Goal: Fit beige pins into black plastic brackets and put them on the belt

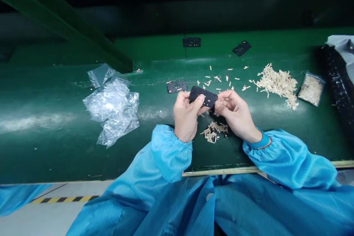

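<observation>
In the head view, a black foam gasket (202,96) with small cut-outs is held in the air above a green-surfaced counter (55,147), its long side lying roughly crosswise. Its left end is pinched between thumb and fingers of the left hand (186,116), and its right end is gripped in the same closed pinch by the right hand (235,112), the two hands almost meeting beneath it. Both forearms are covered by light blue smock sleeves, the left sleeve (171,153) and the right sleeve (290,158) being gathered at the wrists. Directly below the hands, a small heap of beige paper strips (214,132) is lying on the counter. Further beige strips (218,79) are scattered just beyond the gasket, running into a larger heap of beige strips (276,84) on the right. A second black gasket (177,86) is lying just left of the hands, and two more, (191,42) and (241,48), are placed near the far edge. Crumpled clear plastic bags (112,108) are heaped on the left, while a small clear bag of beige pieces (311,89) is lying on the right beside a black perforated mat (336,81)
</observation>
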Tool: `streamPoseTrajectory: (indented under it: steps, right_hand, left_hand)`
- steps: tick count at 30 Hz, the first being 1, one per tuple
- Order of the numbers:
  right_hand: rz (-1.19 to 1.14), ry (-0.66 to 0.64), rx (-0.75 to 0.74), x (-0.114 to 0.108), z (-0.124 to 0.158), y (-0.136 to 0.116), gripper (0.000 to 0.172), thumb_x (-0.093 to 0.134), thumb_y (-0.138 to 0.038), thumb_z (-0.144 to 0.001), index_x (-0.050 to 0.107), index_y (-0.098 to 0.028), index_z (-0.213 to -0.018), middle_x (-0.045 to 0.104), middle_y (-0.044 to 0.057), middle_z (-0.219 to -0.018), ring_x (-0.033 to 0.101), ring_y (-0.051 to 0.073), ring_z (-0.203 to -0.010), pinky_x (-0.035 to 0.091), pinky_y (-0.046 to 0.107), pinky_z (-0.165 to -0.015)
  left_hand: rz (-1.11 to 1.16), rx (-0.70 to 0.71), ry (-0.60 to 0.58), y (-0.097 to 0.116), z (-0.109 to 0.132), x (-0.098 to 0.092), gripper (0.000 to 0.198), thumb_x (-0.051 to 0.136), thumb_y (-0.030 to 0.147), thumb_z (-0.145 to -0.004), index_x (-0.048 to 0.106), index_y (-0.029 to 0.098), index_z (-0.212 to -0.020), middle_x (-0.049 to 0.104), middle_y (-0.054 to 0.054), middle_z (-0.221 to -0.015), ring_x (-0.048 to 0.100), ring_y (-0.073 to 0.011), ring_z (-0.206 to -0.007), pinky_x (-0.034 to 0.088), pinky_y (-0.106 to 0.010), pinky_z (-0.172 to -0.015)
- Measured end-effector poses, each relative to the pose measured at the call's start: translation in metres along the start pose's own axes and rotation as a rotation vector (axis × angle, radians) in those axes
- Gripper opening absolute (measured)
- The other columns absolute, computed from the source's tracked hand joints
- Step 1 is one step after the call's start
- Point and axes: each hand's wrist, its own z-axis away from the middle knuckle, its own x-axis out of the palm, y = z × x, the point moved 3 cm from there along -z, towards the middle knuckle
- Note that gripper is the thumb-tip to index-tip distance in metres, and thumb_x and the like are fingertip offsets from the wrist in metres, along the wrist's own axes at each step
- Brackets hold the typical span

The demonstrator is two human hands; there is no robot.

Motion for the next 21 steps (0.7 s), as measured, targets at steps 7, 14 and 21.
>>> streamPoseTrajectory:
  steps: [7,14,21]
  right_hand:
    - [0.167,-0.017,-0.018,-0.003,-0.003,-0.007,0.027,0.078,-0.038,-0.085,0.059,-0.020,-0.086,0.058,-0.004,-0.070,0.052,0.009,-0.059,0.043,0.025,-0.055]
    - [0.319,0.064,-0.111,-0.019,-0.005,-0.013,0.017,0.074,-0.036,-0.089,0.068,-0.020,-0.092,0.067,0.000,-0.077,0.059,0.012,-0.063,0.049,0.029,-0.060]
    - [0.529,0.094,-0.241,-0.021,-0.001,-0.013,0.014,0.067,-0.034,-0.095,0.072,-0.022,-0.092,0.073,0.003,-0.083,0.064,0.016,-0.069,0.051,0.033,-0.064]
  left_hand:
    - [-0.104,0.011,-0.123,0.005,0.001,0.001,0.041,0.078,0.025,-0.081,0.066,0.028,-0.121,0.064,-0.003,-0.128,0.069,-0.0148,-0.103,0.063,-0.020,-0.073]
    - [-0.290,0.074,-0.190,0.009,-0.005,-0.001,0.017,0.078,0.028,-0.082,0.076,0.021,-0.097,0.072,-0.003,-0.104,0.072,-0.0157,-0.091,0.067,-0.026,-0.073]
    - [-0.363,0.151,-0.139,0.007,-0.001,-0.003,0.013,0.078,0.025,-0.081,0.078,0.019,-0.093,0.074,-0.004,-0.103,0.073,-0.0174,-0.092,0.067,-0.028,-0.073]
